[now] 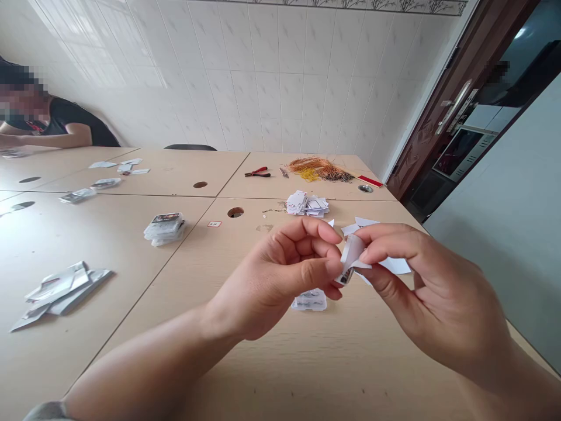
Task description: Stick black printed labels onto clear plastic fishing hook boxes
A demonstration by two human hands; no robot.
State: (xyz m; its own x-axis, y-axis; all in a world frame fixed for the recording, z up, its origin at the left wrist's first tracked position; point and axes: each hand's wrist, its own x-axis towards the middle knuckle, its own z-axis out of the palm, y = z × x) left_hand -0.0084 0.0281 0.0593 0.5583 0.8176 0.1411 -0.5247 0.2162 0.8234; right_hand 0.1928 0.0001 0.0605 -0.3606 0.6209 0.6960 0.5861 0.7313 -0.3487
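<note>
Between the fingertips of both hands is a small curled piece of white paper (352,250) with dark print at its lower end. My left hand (280,275) pinches its left side between thumb and fingers. On the other side, the thumb and fingers of my right hand (438,292) grip a bent-up flap of it. Beneath the left fingers a clear plastic case (310,301) with small dark items lies on the table, partly hidden. Loose white paper pieces (397,266) lie behind the right hand, also partly covered.
Farther back are stacked white cards (307,204), red-handled pliers (258,172) and a bundle of copper-coloured wires (322,168). To the left are stacked clear cases (164,228) and silvery packets (63,295). The table has round holes (235,212). A person (74,123) sits far left.
</note>
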